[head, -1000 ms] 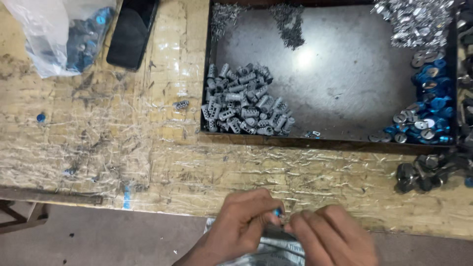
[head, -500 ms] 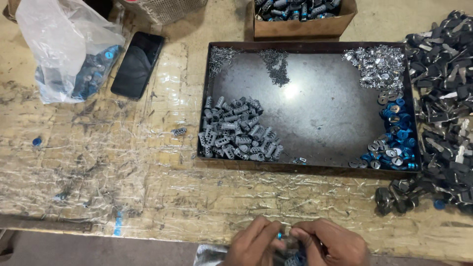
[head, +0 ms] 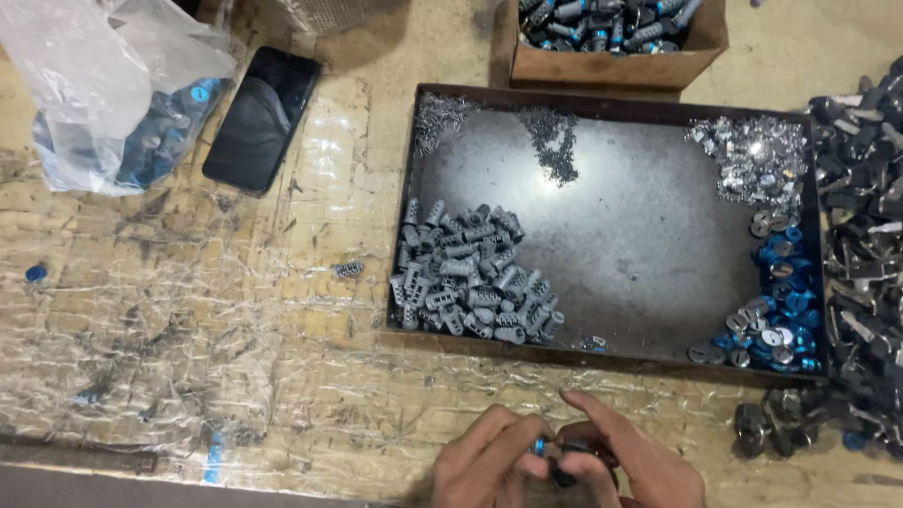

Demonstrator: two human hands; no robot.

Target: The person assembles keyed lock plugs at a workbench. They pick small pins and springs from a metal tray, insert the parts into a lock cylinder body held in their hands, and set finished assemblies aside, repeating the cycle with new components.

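Together, left hand (head: 489, 461) and right hand (head: 625, 456) pinch their fingers tight on a small blue-tipped part (head: 555, 452) near the tray (head: 602, 353).

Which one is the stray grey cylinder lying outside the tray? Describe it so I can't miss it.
Start at the dark rectangular metal tray and its heap of ribbed grey metal cylinders in the near-left corner. Move left past the tray wall onto the plastic-covered wooden bench. There lies one single ribbed grey cylinder, alone, touching nothing.

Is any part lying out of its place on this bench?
Yes. One grey ribbed cylinder lies alone on the bench, left of the metal tray that holds its pile. A small blue cap also sits alone near the left edge.
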